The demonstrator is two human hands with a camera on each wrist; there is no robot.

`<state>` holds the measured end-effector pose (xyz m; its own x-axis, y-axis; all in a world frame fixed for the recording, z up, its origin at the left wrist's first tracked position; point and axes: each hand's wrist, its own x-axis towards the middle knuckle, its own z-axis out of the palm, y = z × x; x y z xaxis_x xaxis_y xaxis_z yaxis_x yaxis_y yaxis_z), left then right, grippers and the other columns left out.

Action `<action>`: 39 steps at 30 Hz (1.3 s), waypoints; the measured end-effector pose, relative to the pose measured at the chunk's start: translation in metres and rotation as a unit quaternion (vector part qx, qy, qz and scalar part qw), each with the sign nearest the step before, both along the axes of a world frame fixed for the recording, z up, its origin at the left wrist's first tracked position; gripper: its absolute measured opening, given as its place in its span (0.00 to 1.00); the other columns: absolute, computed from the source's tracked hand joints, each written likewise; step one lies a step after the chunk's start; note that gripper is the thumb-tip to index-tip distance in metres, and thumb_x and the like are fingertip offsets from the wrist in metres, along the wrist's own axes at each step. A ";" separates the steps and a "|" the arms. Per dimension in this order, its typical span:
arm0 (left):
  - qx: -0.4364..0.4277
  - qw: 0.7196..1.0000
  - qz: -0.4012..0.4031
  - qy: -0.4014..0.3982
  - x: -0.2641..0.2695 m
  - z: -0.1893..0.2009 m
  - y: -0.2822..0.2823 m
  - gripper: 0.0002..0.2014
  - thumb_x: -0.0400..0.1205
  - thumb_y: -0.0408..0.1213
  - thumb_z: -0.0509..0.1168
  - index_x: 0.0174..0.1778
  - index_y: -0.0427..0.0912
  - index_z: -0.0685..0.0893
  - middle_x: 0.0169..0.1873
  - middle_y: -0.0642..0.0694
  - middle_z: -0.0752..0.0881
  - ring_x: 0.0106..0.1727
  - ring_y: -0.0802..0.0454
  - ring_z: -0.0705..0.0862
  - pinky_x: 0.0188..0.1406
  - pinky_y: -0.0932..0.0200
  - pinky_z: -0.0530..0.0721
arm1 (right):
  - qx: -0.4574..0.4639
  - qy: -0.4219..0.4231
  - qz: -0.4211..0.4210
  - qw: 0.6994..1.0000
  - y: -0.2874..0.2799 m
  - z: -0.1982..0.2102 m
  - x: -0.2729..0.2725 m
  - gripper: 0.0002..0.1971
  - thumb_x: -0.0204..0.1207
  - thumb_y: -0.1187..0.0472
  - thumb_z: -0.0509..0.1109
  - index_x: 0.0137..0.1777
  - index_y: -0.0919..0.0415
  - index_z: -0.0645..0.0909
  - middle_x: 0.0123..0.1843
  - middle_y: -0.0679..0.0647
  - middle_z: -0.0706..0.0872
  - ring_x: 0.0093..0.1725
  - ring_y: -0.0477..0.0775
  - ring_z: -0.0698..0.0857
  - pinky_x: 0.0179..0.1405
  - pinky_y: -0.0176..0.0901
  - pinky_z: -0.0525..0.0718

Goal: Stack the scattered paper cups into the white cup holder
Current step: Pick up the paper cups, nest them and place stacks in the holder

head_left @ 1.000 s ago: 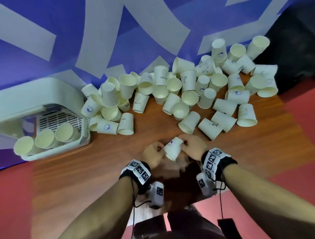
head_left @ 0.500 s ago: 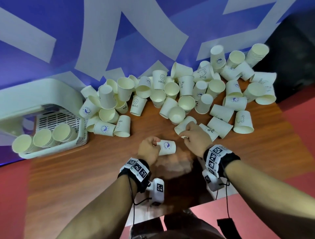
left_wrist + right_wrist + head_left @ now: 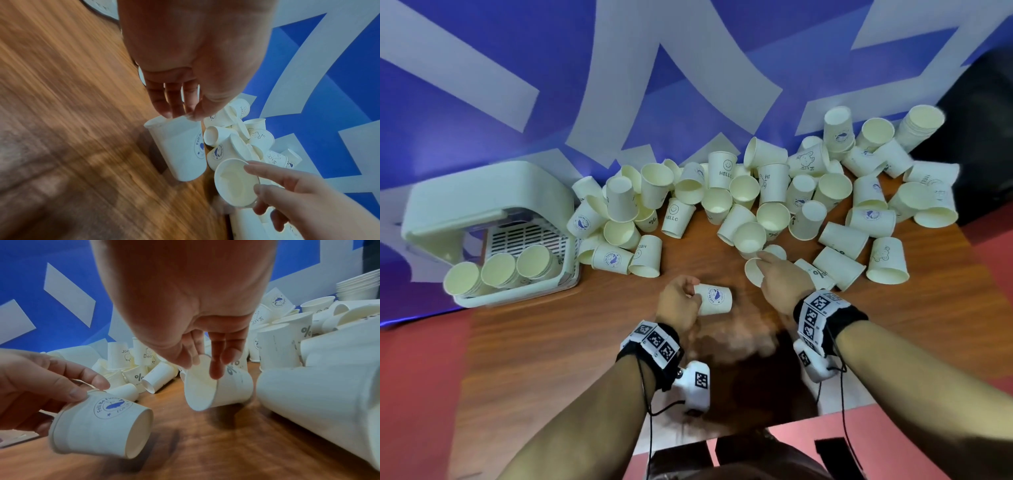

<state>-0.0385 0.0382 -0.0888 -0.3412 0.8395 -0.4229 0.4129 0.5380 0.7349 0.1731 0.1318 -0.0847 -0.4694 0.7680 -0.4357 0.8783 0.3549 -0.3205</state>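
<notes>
Now | left grip [image 3: 678, 303] clamps whale cup [image 3: 714, 300] | right grip [image 3: 781, 281] pinches % cup [image 3: 218, 386]

Bare wood of the table [image 3: 571, 342] lies open on the near side, from the hands across to the front of the white cup holder [image 3: 482, 212]. Behind it, a dense heap of paper cups [image 3: 774, 205] runs along the blue wall [image 3: 482, 85], touching the holder's right wall. Three cup stacks [image 3: 500, 270] fill the holder's mouth.
</notes>
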 end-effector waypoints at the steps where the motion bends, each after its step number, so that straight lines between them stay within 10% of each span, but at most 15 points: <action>1: 0.005 1.000 0.000 0.001 -0.004 0.002 -0.001 0.12 0.77 0.26 0.66 0.50 0.46 0.81 0.38 0.52 0.80 0.40 0.56 0.80 0.40 0.68 0.76 | 0.004 0.005 0.004 1.000 0.001 0.004 -0.003 0.23 0.79 0.67 0.60 0.74 0.62 0.73 0.83 0.50 0.63 0.67 0.62 0.79 0.61 0.57 0.81; 18: 0.068 0.990 0.119 0.038 -0.138 0.056 -0.056 0.15 0.72 0.26 0.67 0.52 0.45 0.83 0.38 0.48 0.83 0.40 0.46 0.83 0.47 0.48 0.85 | 0.085 0.098 0.107 0.986 -0.020 0.065 -0.142 0.20 0.78 0.68 0.64 0.71 0.59 0.78 0.67 0.54 0.78 0.62 0.57 0.79 0.56 0.49 0.80; 28: 0.096 0.969 0.209 0.093 -0.243 0.086 -0.118 0.16 0.71 0.28 0.67 0.54 0.46 0.82 0.35 0.50 0.85 0.38 0.50 0.84 0.41 0.54 0.84 | 0.117 0.130 0.135 0.975 -0.057 0.094 -0.254 0.12 0.81 0.51 0.65 0.54 0.55 0.86 0.54 0.53 0.81 0.55 0.56 0.81 0.46 0.49 0.79; 39: 0.114 0.953 0.235 0.156 -0.334 0.101 -0.139 0.07 0.75 0.31 0.65 0.46 0.44 0.86 0.38 0.50 0.86 0.43 0.50 0.83 0.41 0.60 0.77 | 0.128 0.171 0.129 0.968 -0.079 0.101 -0.340 0.10 0.81 0.54 0.66 0.51 0.58 0.87 0.51 0.52 0.83 0.52 0.56 0.82 0.49 0.52 0.81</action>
